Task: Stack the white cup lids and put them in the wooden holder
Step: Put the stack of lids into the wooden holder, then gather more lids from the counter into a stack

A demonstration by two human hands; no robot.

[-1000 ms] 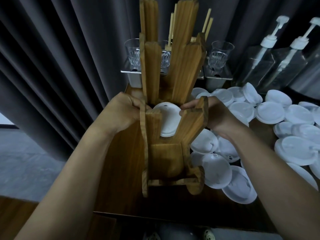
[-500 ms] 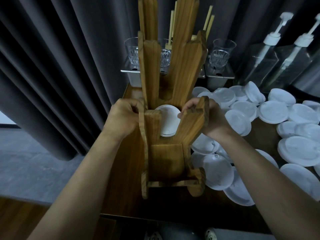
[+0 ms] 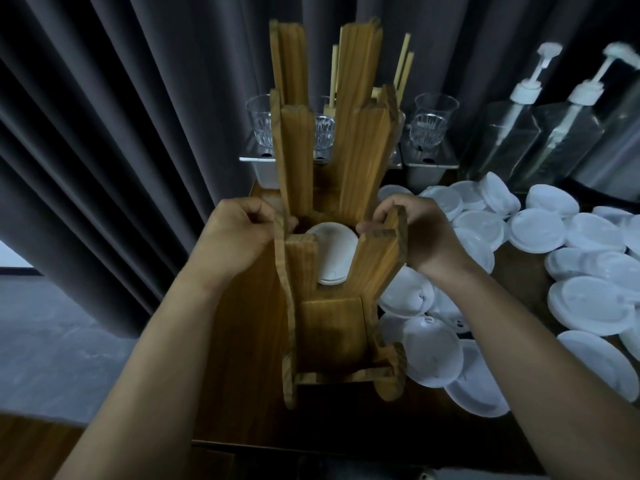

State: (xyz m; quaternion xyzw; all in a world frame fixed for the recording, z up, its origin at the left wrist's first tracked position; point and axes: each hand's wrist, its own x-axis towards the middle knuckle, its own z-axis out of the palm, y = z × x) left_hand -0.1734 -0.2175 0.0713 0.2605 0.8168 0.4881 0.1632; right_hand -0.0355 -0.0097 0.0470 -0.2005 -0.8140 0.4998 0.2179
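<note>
Wooden holder, upright on table; stack of white lids seated in its middle slot. Left hand: fingers curled round left wall. Right hand: fingers curled over right wall, thumb just beside stack. Loose lids scattered right.

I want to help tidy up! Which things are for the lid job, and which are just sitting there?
For the job: wooden holder, white lids in its slot, loose white lids on the table, left hand, right hand.
Just there: drinking glasses, pump bottles, metal tubs, wooden sticks, grey curtain.
</note>
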